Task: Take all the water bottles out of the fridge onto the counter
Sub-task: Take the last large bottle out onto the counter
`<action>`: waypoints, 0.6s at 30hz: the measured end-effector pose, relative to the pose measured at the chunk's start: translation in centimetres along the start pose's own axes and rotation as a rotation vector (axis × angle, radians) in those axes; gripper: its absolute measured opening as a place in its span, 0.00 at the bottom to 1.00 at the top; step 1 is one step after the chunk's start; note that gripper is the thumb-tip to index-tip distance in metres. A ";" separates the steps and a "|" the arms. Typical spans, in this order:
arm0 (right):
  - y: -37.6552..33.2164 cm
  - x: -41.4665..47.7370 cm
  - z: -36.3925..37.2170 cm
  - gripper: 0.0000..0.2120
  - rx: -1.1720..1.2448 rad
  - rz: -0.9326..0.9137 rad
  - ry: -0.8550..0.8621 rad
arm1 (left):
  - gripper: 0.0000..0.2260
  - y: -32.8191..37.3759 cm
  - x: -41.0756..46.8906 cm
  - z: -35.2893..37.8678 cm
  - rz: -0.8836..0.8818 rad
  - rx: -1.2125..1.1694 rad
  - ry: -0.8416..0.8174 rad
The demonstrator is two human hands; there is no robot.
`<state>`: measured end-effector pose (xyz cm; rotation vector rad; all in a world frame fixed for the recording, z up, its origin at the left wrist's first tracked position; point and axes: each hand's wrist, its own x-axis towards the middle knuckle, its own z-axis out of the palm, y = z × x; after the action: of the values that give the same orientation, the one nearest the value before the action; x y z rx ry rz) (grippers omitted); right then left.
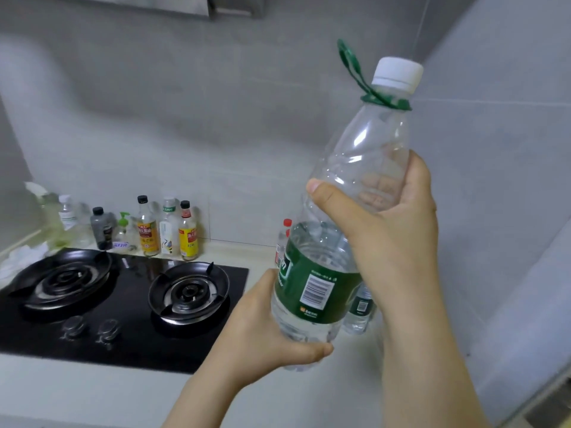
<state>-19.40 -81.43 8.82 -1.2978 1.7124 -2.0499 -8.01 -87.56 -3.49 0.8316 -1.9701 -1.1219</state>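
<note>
Plastic, clear and thin-walled, forms the water bottle (318,288), which hangs in the air over the right part of the counter (92,393), tilted so that its white cap (397,72) leans to the far right. The right hand (398,230) is wrapped round the empty upper body, thumb across the near face. The left hand (262,329) cups the base from below, its fingers curled round it.

The main risk is the landing. A small green-labelled bottle (360,307) stands just behind the held one, and a red-capped bottle (285,233) stands to its far left, mostly hidden, so it is only probably water too. A tilted or hurried set-down could knock either over. The gas hob (123,304) lies just to the left, and a base put down on its edge would rock. A hard squeeze on the airy upper wall could also buckle it and loosen the hold.

Water fills roughly the lower half, up to the top of the dark green label with its barcode. A green carry loop (350,66) rings the neck and sticks up to the left.
</note>
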 end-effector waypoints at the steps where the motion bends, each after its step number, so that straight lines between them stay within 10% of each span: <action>1: 0.5 0.7 0.6 0.38 -0.008 0.000 0.011 | 0.33 -0.5 1.0 -0.2 0.004 -0.007 -0.009; 18: 8.8 10.2 7.5 0.40 -0.093 0.098 0.071 | 0.35 -8.3 13.6 -1.3 -0.008 -0.041 -0.110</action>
<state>-23.69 -95.99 5.99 -1.1544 1.8834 -2.0067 -12.74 -102.45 -6.80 0.7713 -2.0274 -1.2326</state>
